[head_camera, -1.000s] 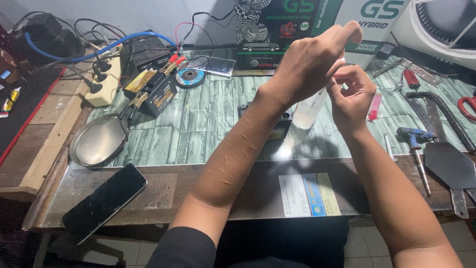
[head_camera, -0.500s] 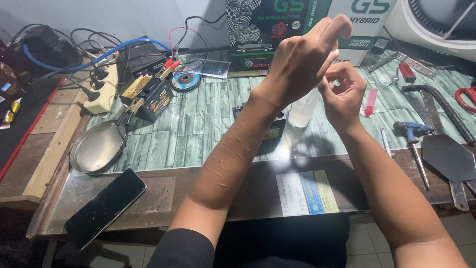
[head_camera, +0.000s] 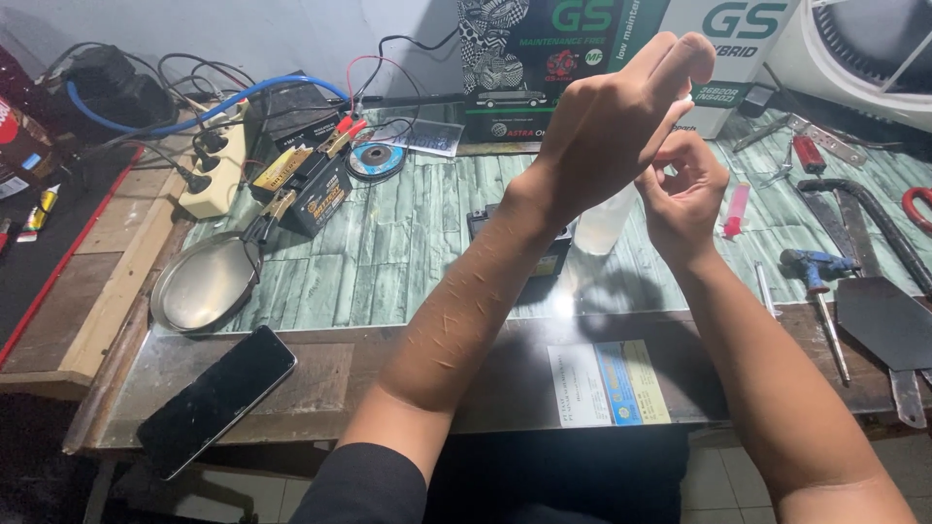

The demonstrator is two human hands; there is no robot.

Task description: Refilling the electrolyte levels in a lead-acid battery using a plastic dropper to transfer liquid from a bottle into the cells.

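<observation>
1. Lying nearest, well left of both hands: black phone [head_camera: 216,400] at the bench's front edge [head_camera: 291,427]; open bench between.
2. Right hand [head_camera: 682,194] fingers curled narrow; what they pinch, cannot tell.
3. Left hand [head_camera: 610,126] fingers straight together, tips touching something small and white, just above the right fingers.
4. Clear bottle [head_camera: 604,221] just beneath both hands, beside a small black battery [head_camera: 558,254].
5. Pink syringe [head_camera: 736,210] just right of the right fingers; boxes [head_camera: 582,49] behind.

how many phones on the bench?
1. A black smartphone lies screen up at the bench's near left corner, below the round metal dish. The raised left hand and right hand block part of the bench, so another could be hidden.
</observation>
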